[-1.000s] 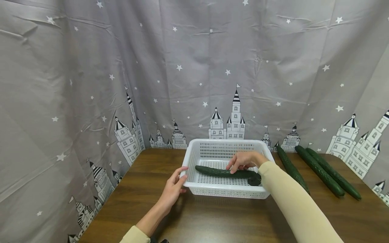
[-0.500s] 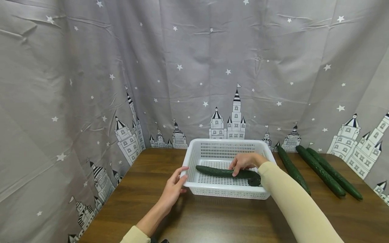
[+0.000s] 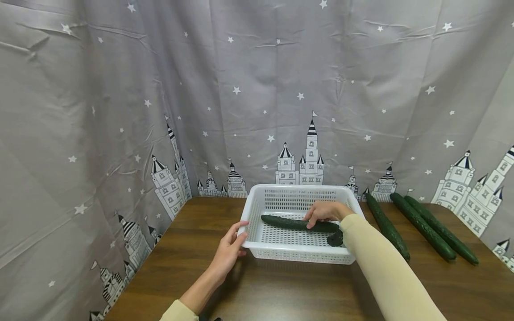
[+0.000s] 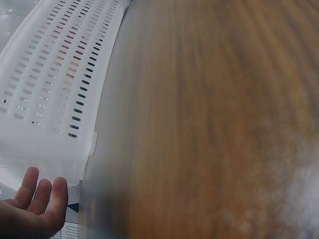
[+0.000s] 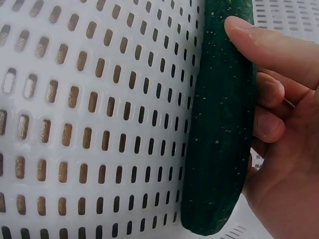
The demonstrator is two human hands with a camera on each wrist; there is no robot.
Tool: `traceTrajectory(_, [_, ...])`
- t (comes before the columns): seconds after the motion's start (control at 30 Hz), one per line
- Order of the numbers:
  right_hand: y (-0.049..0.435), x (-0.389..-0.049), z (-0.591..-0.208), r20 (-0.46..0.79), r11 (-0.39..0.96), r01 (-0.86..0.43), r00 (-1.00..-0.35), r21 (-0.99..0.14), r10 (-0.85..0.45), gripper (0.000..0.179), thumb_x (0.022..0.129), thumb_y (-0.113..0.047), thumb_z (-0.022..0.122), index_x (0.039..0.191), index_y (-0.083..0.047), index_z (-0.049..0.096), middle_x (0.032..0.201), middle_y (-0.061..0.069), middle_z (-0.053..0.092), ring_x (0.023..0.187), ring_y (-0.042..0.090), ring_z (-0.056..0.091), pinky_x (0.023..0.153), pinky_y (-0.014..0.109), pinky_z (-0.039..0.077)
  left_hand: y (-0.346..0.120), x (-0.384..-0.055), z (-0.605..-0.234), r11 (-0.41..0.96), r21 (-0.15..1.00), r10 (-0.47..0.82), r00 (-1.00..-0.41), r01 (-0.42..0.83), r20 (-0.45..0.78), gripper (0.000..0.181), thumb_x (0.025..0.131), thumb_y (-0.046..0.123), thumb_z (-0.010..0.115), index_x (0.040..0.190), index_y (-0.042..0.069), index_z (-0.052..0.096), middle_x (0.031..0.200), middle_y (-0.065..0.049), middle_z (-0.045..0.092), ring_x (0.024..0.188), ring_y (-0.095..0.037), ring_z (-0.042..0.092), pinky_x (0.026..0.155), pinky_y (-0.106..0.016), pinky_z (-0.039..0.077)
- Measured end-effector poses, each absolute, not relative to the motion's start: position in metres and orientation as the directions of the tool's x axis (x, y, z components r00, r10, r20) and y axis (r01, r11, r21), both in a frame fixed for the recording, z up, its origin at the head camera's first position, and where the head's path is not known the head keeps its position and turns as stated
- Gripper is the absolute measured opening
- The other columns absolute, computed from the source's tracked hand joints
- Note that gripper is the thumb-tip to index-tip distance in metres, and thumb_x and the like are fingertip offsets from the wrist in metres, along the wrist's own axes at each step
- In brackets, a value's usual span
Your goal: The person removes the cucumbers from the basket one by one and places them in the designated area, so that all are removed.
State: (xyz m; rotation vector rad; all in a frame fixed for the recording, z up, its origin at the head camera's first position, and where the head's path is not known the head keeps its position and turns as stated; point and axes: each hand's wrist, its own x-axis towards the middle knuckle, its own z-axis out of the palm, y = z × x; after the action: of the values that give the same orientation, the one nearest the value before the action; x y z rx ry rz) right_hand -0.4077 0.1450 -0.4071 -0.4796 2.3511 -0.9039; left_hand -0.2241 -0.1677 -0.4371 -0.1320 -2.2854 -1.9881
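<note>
A white perforated plastic basket (image 3: 303, 253) stands on the wooden table with one long dark-green cucumber (image 3: 283, 222) inside it. My right hand (image 3: 326, 211) reaches into the basket and grips that cucumber right of its middle. In the right wrist view the thumb (image 5: 244, 37) lies along one side of the cucumber (image 5: 219, 129), with curled fingers at its other side. My left hand (image 3: 226, 252) holds the basket's left end at the rim. Several of its fingers (image 4: 59, 194) show beside the basket corner in the left wrist view. Below my right wrist is a dark rounded thing (image 3: 335, 239).
Three more cucumbers lie on the table (image 3: 281, 294) right of the basket: one (image 3: 387, 225) close to it, then two side by side, the inner one (image 3: 423, 227) and the outer one (image 3: 441, 229). A grey curtain (image 3: 257, 111) with castles hangs behind.
My right fingers have closed round the cucumber in the basket. It has shifted slightly away from me, its left end moving a little right. My left hand stays at the basket.
</note>
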Motion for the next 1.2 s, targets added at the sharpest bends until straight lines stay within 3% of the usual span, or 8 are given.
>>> traceTrajectory(0.2, [0.1471,-0.4064,-0.4098,-0.400,0.666,-0.019,-0.787,-0.746,-0.471,0.044,0.077,-0.009,0.081,0.120,-0.004,0.073,0.135,0.016,0.063,0.112,0.024,0.061,0.106,0.047,0.045,-0.1682,-0.2232,-0.4369,0.139,0.981,0.000,-0.991,0.135,0.136,0.038,0.105,0.026,0.052,0.143,0.019,0.050,0.136,-0.022,0.057,0.103,-0.024,0.060,0.082,-0.040,0.052])
traceTrajectory(0.47, [0.1465,-0.4067,-0.4126,-0.417,0.684,-0.006,-0.788,-0.730,-0.452,0.047,0.077,-0.012,0.084,0.121,-0.003,0.072,0.139,0.017,0.060,0.126,0.031,0.056,0.112,0.052,0.037,-0.1683,-0.2231,-0.4369,0.139,0.981,-0.004,-0.990,0.136,0.138,0.038,0.106,0.025,0.052,0.143,0.018,0.050,0.135,-0.022,0.057,0.103,-0.024,0.060,0.081,-0.039,0.052])
traceTrajectory(0.8, [0.1471,-0.4093,-0.4151,-0.407,0.686,-0.025,-0.790,-0.727,-0.459,0.039,0.079,-0.013,0.083,0.115,-0.003,0.073,0.119,0.007,0.067,0.104,0.019,0.058,0.105,0.045,0.045,-0.1682,-0.2229,-0.4373,0.141,0.981,-0.011,-0.990,0.137,0.140,0.038,0.105,0.024,0.053,0.143,0.019,0.051,0.135,-0.022,0.057,0.103,-0.024,0.060,0.081,-0.041,0.052])
traceTrajectory(1.2, [0.1463,-0.4090,-0.4111,-0.340,0.647,-0.098,-0.786,-0.756,-0.517,0.032,0.083,-0.011,0.079,0.112,0.000,0.073,0.124,0.009,0.068,0.105,0.017,0.058,0.105,0.042,0.044,-0.1684,-0.2231,-0.4367,0.157,0.978,-0.012,-0.990,0.134,0.137,0.038,0.105,0.025,0.053,0.143,0.019,0.050,0.135,-0.023,0.058,0.102,-0.024,0.060,0.081,-0.040,0.052])
